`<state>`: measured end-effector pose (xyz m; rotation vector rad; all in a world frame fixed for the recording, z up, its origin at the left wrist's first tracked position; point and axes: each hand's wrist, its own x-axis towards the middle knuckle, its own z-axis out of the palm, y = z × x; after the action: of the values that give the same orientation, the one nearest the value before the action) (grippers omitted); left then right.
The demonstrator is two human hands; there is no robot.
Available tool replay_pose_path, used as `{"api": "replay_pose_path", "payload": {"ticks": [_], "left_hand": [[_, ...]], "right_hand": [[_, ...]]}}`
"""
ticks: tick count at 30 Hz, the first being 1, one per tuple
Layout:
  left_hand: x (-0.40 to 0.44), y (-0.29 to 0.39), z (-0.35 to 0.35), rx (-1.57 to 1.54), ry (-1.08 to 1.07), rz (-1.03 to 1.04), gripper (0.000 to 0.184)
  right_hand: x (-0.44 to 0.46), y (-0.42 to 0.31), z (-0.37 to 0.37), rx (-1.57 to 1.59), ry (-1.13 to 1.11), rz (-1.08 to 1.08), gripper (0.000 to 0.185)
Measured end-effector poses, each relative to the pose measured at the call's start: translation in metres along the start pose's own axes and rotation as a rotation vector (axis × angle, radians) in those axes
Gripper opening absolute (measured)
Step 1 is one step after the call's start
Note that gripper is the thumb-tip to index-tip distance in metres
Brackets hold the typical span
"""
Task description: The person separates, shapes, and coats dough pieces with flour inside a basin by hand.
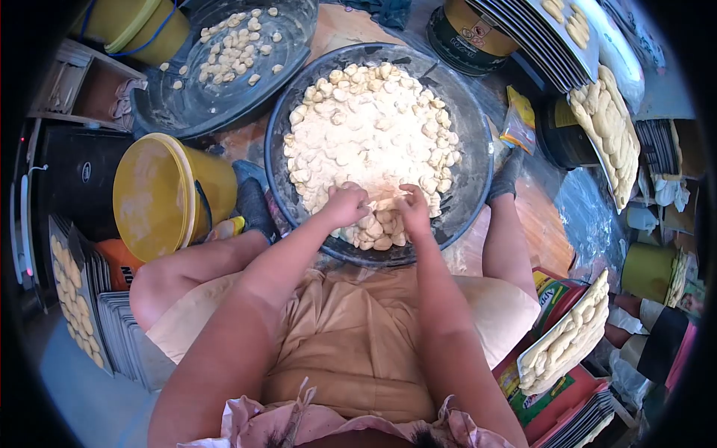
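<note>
A wide black basin (275, 160) stands between my legs, filled with small pieces of dough (379, 230) under a heap of white flour (358, 142). My left hand (346, 206) is at the basin's near side, its fingers curled down among the dough pieces. Close by on the right, my right hand (413, 210) has bent fingers drawn together over the same pile. Whatever either hand may grip is hidden by the fingers. Bare, less floury dough pieces lie heaped just below both hands, against the near rim.
A second black basin (160, 112) with scattered dough pieces sits at upper left, near a yellow bucket (153, 198). Trays of shaped dough (609, 134) are on the right; another dough tray (75, 299) is at far left. Dark buckets (467, 41) stand at upper right.
</note>
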<state>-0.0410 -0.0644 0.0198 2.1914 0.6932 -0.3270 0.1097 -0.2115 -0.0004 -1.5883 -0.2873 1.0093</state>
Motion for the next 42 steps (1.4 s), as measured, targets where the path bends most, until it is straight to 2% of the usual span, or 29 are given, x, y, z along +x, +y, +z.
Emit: {"api": "replay_pose_path", "payload": {"ticks": [2, 3, 5, 6, 7, 10, 11, 12, 15, 18, 19, 22, 23, 25, 26, 27, 31, 33, 34, 35, 39, 42], "left_hand": [[0.003, -0.003, -0.019, -0.068, -0.204, -0.1, 0.031], [0.0, -0.008, -0.02, -0.109, -0.129, -0.102, 0.033], [-0.004, -0.021, -0.018, -0.188, 0.02, -0.105, 0.036], [-0.008, -0.017, -0.022, -0.066, 0.057, -0.087, 0.041], [-0.013, -0.012, -0.027, 0.056, 0.092, -0.068, 0.045], [-0.014, -0.025, 0.007, 0.27, 0.274, -0.056, 0.059], [-0.013, -0.03, 0.021, 0.317, 0.349, -0.057, 0.064], [-0.02, -0.022, 0.019, 0.31, 0.268, 0.002, 0.066], [-0.051, -0.005, 0.009, 0.286, 0.03, 0.201, 0.067], [-0.051, 0.003, -0.036, 0.342, -0.263, 0.372, 0.064], [-0.045, -0.002, -0.038, 0.269, -0.229, 0.361, 0.065], [-0.017, -0.003, -0.038, 0.288, -0.008, 0.117, 0.075], [-0.01, -0.012, -0.023, 0.26, 0.21, 0.059, 0.083], [-0.007, -0.006, -0.006, 0.295, 0.149, -0.067, 0.087], [-0.008, -0.001, 0.002, 0.31, 0.117, -0.135, 0.088], [-0.015, 0.011, 0.003, 0.323, -0.048, -0.106, 0.09], [-0.061, 0.02, -0.004, 0.369, -0.253, 0.139, 0.091], [-0.073, 0.007, -0.009, 0.37, -0.286, 0.24, 0.092], [-0.073, 0.008, -0.008, 0.353, -0.228, 0.205, 0.091], [-0.073, 0.01, -0.006, 0.336, -0.171, 0.171, 0.09], [-0.061, 0.019, 0.006, 0.427, 0.007, 0.044, 0.087], [-0.054, 0.023, 0.019, 0.467, -0.196, -0.022, 0.086]], "right_hand": [[0.006, -0.011, -0.016, -0.003, 0.09, 0.089, 0.019], [0.009, -0.014, -0.025, -0.002, 0.137, 0.133, 0.024], [0.018, -0.009, -0.042, -0.476, 0.154, 0.057, 0.033], [0.02, -0.006, -0.047, -0.715, 0.16, 0.018, 0.038], [0.019, 0.0, -0.052, -0.901, 0.132, -0.099, 0.054], [0.004, 0.032, -0.033, -1.156, 0.135, -0.119, 0.065], [-0.011, 0.023, -0.005, -1.166, 0.103, -0.015, 0.068], [-0.025, 0.003, 0.02, -1.174, 0.07, 0.089, 0.072], [-0.049, -0.024, 0.029, -1.282, -0.317, 0.125, 0.073], [-0.023, -0.054, -0.007, -1.054, -0.815, 0.143, 0.079], [-0.018, -0.073, -0.009, -1.102, -0.742, 0.205, 0.084], [0.003, -0.062, -0.03, -1.203, -0.225, 0.086, 0.081], [0.004, -0.042, -0.031, -1.188, -0.171, 0.091, 0.082], [0.007, -0.008, -0.027, -1.157, -0.058, 0.087, 0.082], [0.005, 0.0, -0.02, -1.159, -0.098, 0.095, 0.085], [-0.007, -0.001, -0.003, -1.162, -0.143, 0.111, 0.088], [-0.042, -0.021, 0.01, -1.23, -0.449, 0.125, 0.104], [-0.054, -0.037, 0.011, -1.23, -0.49, 0.084, 0.104], [-0.059, -0.041, 0.011, -1.231, -0.509, 0.062, 0.104], [-0.063, -0.026, 0.012, -1.278, -0.397, -0.051, 0.105], [-0.054, -0.034, 0.028, -1.293, -0.36, 0.077, 0.101], [-0.046, -0.032, 0.025, -1.239, -0.444, 0.105, 0.098]]}}
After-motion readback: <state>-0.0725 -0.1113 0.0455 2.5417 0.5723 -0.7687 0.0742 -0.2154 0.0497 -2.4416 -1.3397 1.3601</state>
